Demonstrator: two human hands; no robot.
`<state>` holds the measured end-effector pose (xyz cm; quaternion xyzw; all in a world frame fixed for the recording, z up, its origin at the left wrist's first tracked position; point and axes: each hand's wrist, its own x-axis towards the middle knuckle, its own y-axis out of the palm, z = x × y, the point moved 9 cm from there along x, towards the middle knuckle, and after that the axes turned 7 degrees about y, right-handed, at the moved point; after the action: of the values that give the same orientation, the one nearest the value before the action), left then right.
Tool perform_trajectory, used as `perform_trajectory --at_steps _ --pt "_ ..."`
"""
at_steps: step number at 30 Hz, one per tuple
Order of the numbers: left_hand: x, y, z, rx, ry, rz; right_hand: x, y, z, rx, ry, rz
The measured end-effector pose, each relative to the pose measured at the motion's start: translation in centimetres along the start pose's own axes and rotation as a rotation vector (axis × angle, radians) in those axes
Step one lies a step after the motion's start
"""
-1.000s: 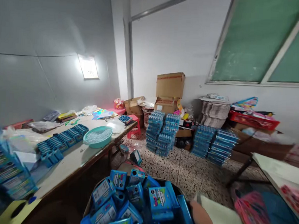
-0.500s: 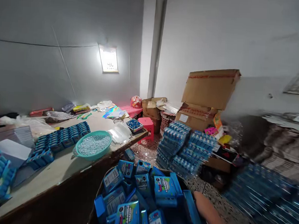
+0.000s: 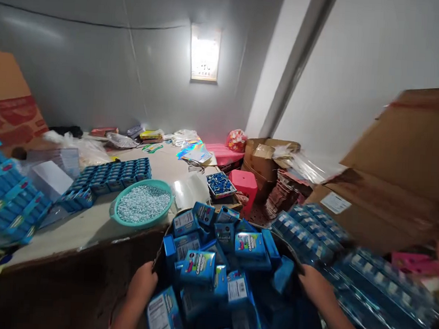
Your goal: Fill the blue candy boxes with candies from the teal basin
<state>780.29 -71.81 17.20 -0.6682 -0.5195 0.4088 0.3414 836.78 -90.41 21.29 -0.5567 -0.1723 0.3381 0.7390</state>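
1. Two walls (image 3: 79, 88), one grey and one white, stood behind everything.
2. A long worktop (image 3: 102, 222) ran below the grey wall, towards the left.
3. A brown carton (image 3: 423, 141) stood at the right with its flap raised.
4. An open container (image 3: 302, 306) was at bottom centre between the two hands, seemingly of cardboard, though deep shadow dulled its near part.
5. Clear-wrapped stacks (image 3: 311, 233) of blue packs stood in front of the carton.
6. A blue stack (image 3: 13, 198) rose at the left edge.
7. Rows of blue packs (image 3: 112, 173) sat on the worktop, behind the teal basin (image 3: 143, 224).
8. That basin rested near the worktop's front edge.
9. A red stool (image 3: 245, 180) stood just beside the worktop's far end.
10. The left hand (image 3: 142, 283) had its fingers closed on the container's left rim; the right hand (image 3: 318, 285) gripped the opposite rim, its fingers partly hidden.
11. A shallow tray (image 3: 223, 194) of small blue pieces lay near the stool.
12. Blue boxes (image 3: 199, 266) filled the container loosely, some label up, others tilted or on edge.
13. Pale beads (image 3: 144, 202) heaped the basin.
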Motion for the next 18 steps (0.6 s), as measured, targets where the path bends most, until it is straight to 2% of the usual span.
perform_trajectory --at_steps 4,9,14,18 --pt "1.9 -2.5 -5.6 0.002 -0.083 -0.053 9.2 -2.5 2.2 -0.076 -0.063 0.098" --pt "4.9 -5.8 -12.0 0.031 -0.115 -0.11 18.4 -7.8 5.3 -0.14 -0.142 0.085" --pt "7.8 -9.6 -17.1 0.045 -0.092 -0.135 24.2 -13.2 7.8 -0.171 -0.212 0.048" --pt "8.8 -12.3 -19.1 0.041 -0.083 -0.139 27.0 -16.3 9.1 -0.209 -0.241 0.034"
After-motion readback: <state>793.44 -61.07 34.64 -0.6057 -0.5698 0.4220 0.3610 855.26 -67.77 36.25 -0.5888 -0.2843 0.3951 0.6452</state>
